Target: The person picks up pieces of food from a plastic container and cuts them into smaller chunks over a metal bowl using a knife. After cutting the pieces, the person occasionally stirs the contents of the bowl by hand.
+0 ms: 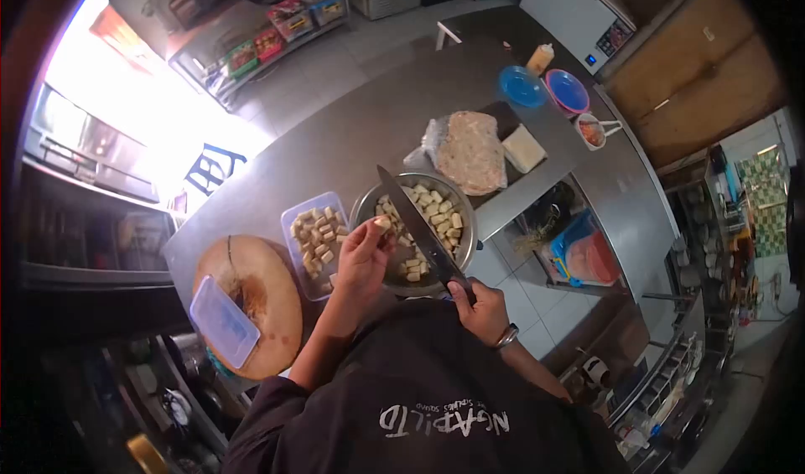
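My left hand (366,256) pinches a small pale piece (383,222) over the left side of a round metal bowl (471,222). In my right hand (482,308) is the handle of a large dark knife (411,214); its blade points up and left across the bowl. Pale cut chunks (438,210) lie inside the bowl. More chunks fill much of a clear plastic container (293,216) left of the bowl.
A round wooden board (281,277) with a clear lid (225,321) lies at the left. Beyond the bowl are a bagged pinkish mass (471,151) and a white block (524,149). Blue bowls (521,87), a bottle (540,58) and a small tub (591,132) stand farther right.
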Demonstrator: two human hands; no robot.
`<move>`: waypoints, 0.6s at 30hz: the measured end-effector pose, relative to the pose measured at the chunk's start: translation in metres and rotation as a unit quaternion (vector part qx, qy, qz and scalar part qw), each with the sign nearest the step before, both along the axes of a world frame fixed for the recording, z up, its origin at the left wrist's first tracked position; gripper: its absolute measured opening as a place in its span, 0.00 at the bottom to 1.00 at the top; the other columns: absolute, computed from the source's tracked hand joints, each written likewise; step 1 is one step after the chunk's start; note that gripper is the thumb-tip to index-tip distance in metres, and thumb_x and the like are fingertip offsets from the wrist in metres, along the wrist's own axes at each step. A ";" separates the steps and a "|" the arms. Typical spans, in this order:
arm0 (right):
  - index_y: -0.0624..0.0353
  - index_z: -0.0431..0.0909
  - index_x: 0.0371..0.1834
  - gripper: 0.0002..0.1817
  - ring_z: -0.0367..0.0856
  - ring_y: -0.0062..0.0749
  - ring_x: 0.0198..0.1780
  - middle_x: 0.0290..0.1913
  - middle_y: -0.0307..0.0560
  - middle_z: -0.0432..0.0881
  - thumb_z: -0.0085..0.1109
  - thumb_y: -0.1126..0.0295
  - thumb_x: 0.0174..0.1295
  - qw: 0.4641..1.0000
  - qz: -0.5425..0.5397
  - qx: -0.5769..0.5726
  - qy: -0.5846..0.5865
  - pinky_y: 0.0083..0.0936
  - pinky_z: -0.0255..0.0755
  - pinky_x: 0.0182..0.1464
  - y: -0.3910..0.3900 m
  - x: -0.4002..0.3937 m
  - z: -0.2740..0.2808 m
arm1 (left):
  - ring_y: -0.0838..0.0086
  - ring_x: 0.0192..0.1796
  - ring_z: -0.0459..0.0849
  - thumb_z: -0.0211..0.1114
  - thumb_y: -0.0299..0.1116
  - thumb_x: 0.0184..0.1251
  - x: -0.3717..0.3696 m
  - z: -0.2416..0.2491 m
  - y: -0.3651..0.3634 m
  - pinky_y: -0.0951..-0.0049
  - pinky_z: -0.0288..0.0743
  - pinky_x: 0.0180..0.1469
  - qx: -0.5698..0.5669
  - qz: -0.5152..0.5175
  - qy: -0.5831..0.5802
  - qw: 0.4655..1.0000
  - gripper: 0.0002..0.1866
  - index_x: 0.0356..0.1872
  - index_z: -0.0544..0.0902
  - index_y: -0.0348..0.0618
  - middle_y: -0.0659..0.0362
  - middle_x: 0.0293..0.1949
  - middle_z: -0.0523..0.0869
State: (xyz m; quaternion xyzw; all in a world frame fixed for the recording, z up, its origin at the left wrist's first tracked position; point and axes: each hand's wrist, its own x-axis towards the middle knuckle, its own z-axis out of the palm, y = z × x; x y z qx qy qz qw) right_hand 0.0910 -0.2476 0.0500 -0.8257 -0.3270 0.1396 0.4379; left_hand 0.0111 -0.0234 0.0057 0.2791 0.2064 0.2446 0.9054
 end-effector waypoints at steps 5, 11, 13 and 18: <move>0.60 0.76 0.22 0.21 0.78 0.52 0.19 0.17 0.55 0.76 0.63 0.55 0.67 1.000 -0.008 -0.006 -0.027 0.38 0.69 0.21 -0.003 -0.001 -0.018 | 0.74 0.42 0.79 0.59 0.35 0.76 0.001 0.005 -0.003 0.72 0.73 0.44 0.018 -0.022 0.001 1.000 0.14 0.53 0.80 0.36 0.60 0.43 0.84; 0.51 0.84 0.51 0.16 0.85 0.49 0.35 0.33 0.53 0.85 0.55 0.56 0.69 0.998 0.057 -0.017 0.035 0.41 0.76 0.36 -0.014 -0.004 -0.019 | 0.73 0.42 0.83 0.65 0.36 0.72 0.004 -0.017 0.001 0.70 0.79 0.45 0.066 -0.040 0.037 0.996 0.18 0.56 0.78 0.36 0.57 0.48 0.85; 0.54 0.85 0.44 0.18 0.84 0.49 0.32 0.30 0.55 0.84 0.53 0.52 0.71 0.995 0.035 -0.084 0.050 0.43 0.75 0.34 -0.008 -0.006 -0.017 | 0.77 0.41 0.80 0.62 0.36 0.74 0.008 -0.023 0.005 0.74 0.75 0.42 0.091 -0.010 0.046 0.995 0.14 0.53 0.79 0.39 0.60 0.45 0.84; 0.59 0.81 0.30 0.24 0.81 0.56 0.27 0.21 0.59 0.78 0.51 0.49 0.72 0.998 0.006 -0.048 0.036 0.48 0.72 0.31 -0.006 -0.007 -0.022 | 0.80 0.36 0.76 0.60 0.37 0.76 0.014 -0.034 0.010 0.77 0.70 0.36 0.097 -0.030 0.072 0.992 0.10 0.45 0.79 0.41 0.62 0.38 0.82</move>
